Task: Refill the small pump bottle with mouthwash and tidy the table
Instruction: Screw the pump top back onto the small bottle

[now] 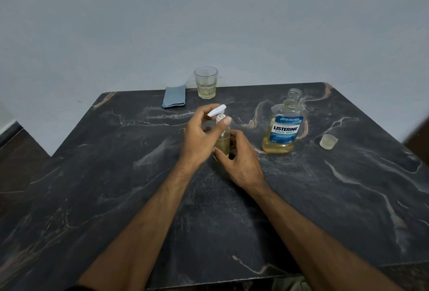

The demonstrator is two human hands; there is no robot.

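Note:
The small pump bottle (pixel 223 145) stands upright at the middle of the dark marble table (pixel 116 186), partly filled with yellowish liquid. My right hand (pixel 241 163) grips its body from the right. My left hand (pixel 199 137) pinches the white pump head (pixel 217 110) at the bottle's neck; whether the pump is screwed down is hidden by my fingers. To the right stands the Listerine mouthwash bottle (pixel 284 125), uncapped and holding yellow liquid. Its clear cap (pixel 328 141) lies further right on the table.
A drinking glass (pixel 205 82) with a little yellowish liquid stands at the table's far edge. A folded blue cloth (pixel 174 96) lies just left of it. A pale wall rises behind the table, and dark floor shows at the left.

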